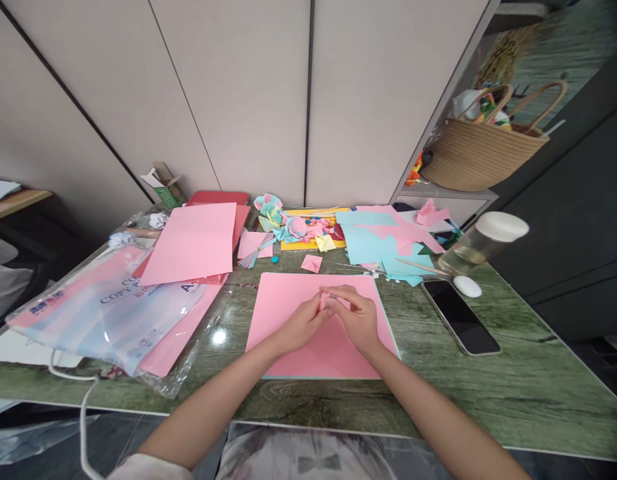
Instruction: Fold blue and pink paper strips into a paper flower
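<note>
The left hand (301, 325) and right hand (361, 319) share a fingertip grip on a small pink paper (330, 298) above the pink sheets (276, 303), seemingly for close control, while a folded square (312, 264) lies farther across the counter (528, 393), likely out of their way.

The one view looks from the person's head, over the near edge of the table (488, 393) — forward and down, close behind the left hand (301, 325) and right hand (361, 317). It reaches wide — to the cabinet (238, 100) along the far side, a basket (481, 155) at far right.
</note>
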